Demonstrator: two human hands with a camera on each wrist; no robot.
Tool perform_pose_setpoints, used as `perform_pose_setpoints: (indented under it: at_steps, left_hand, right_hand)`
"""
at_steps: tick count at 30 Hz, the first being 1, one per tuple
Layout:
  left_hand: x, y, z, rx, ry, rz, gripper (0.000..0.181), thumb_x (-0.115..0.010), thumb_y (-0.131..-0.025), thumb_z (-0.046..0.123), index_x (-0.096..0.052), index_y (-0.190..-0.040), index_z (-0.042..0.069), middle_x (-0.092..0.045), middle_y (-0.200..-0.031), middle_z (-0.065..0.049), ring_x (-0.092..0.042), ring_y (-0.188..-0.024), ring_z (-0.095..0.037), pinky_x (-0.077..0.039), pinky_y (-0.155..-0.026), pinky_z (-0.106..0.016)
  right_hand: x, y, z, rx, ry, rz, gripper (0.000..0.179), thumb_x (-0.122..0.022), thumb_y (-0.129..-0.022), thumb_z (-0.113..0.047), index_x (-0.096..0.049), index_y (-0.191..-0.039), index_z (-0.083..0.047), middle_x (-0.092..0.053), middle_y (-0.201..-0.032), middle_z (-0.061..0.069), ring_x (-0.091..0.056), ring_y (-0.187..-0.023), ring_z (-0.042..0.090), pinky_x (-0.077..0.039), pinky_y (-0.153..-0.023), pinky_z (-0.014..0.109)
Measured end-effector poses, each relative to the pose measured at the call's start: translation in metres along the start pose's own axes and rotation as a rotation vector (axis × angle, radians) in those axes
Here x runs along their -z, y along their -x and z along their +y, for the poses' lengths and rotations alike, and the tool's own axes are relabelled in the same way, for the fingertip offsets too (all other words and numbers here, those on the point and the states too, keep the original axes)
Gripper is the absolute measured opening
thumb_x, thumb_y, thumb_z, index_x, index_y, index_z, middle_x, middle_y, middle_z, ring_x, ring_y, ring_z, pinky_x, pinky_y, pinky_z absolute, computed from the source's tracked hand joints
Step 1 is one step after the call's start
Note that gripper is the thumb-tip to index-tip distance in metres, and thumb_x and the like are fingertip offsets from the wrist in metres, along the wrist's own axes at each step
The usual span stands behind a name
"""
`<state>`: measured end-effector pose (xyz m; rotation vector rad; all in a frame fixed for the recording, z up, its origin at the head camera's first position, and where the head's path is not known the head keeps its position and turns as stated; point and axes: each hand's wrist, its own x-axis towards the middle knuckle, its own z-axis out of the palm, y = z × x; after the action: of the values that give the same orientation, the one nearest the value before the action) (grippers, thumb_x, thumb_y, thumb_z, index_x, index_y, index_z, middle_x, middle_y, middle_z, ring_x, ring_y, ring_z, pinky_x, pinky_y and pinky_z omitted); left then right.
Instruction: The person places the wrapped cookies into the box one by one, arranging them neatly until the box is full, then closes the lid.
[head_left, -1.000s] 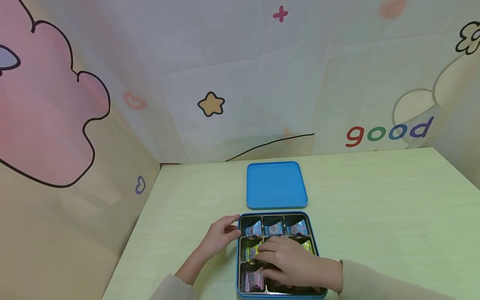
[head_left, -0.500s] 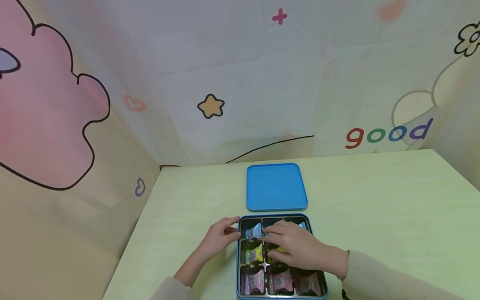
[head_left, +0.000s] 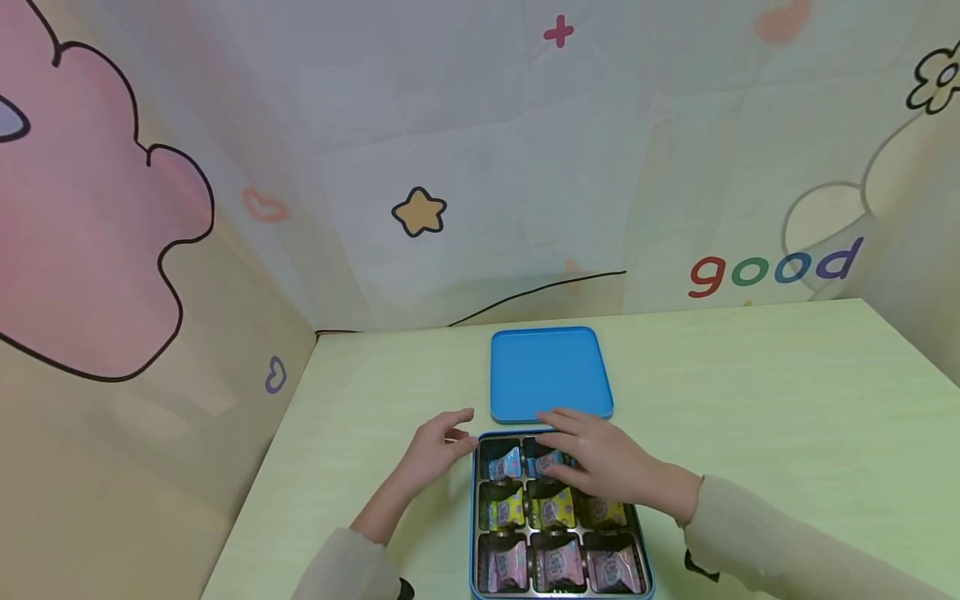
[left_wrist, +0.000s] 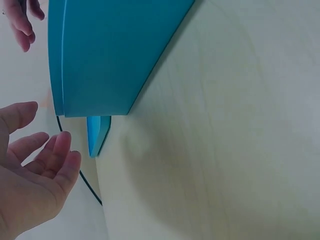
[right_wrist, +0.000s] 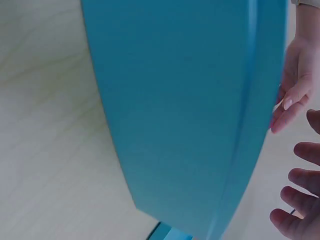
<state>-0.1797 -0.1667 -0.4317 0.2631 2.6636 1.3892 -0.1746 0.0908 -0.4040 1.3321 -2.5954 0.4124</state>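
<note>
A blue tin (head_left: 475, 533) with a divided black tray lies at the near middle of the table. Wrapped candies sit in its compartments: a pink candy (head_left: 558, 565) is in the near row, a yellow candy (head_left: 553, 508) in the middle row and a blue candy (head_left: 504, 463) at the back. Just off the tin's back left corner is my left hand (head_left: 433, 454), its fingers loosely bent and holding nothing. My right hand (head_left: 611, 458) hovers above the tin's back row, fingers spread and nothing held. It covers the back right compartment.
The flat blue lid (head_left: 552, 371) lies on the pale green table (head_left: 765, 417) right behind the tin. A printed cloth wall (head_left: 510, 192) rises at the table's far edge, with another side wall (head_left: 187, 442) at the left.
My right hand has moved away from me, from over the middle and near rows to the tin's back edge, uncovering those candies. My left hand has shifted slightly upward and off the tin's side.
</note>
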Motion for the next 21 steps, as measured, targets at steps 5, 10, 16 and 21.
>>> perform_pose_setpoints:
  at_steps: [5,10,16,21]
  left_hand:
    - [0.001,-0.008,-0.001,0.005,-0.026,0.021,0.044,-0.057,-0.085,0.014,-0.047,-0.126,0.000,-0.052,-0.123,-0.017,-0.056,-0.101,-0.028,-0.050,-0.078,-0.035]
    - [0.000,-0.018,-0.002,0.022,-0.024,0.027,0.044,-0.055,-0.086,0.015,-0.046,-0.127,0.000,-0.050,-0.126,-0.017,-0.052,-0.108,-0.030,-0.047,-0.084,-0.041]
    - [-0.003,-0.029,-0.007,0.032,-0.030,0.031,0.044,-0.052,-0.088,0.016,-0.044,-0.127,-0.002,-0.047,-0.129,-0.018,-0.048,-0.114,-0.033,-0.042,-0.091,-0.044]
    - [-0.006,-0.036,-0.008,0.058,-0.024,0.019,0.046,-0.051,-0.088,0.017,-0.042,-0.129,-0.002,-0.044,-0.132,-0.017,-0.044,-0.118,-0.034,-0.040,-0.093,-0.045]
  right_hand:
    - [0.001,-0.002,0.013,-0.046,-0.002,0.012,0.042,-0.059,-0.083,-0.032,-0.058,-0.116,-0.006,-0.046,-0.131,0.016,-0.043,-0.120,0.033,-0.040,-0.093,0.045]
    - [0.001,-0.005,0.031,-0.130,-0.045,0.027,0.046,-0.058,-0.084,-0.032,-0.054,-0.120,-0.004,-0.042,-0.133,0.019,-0.041,-0.121,0.035,-0.038,-0.094,0.047]
    - [-0.006,-0.005,0.053,-0.247,-0.113,0.015,0.049,-0.056,-0.085,-0.031,-0.050,-0.124,-0.001,-0.035,-0.136,0.022,-0.035,-0.124,0.038,-0.034,-0.097,0.050]
    - [-0.012,-0.004,0.066,-0.314,-0.149,0.002,0.054,-0.056,-0.085,-0.031,-0.045,-0.127,0.000,-0.030,-0.138,0.025,-0.030,-0.125,0.041,-0.031,-0.098,0.053]
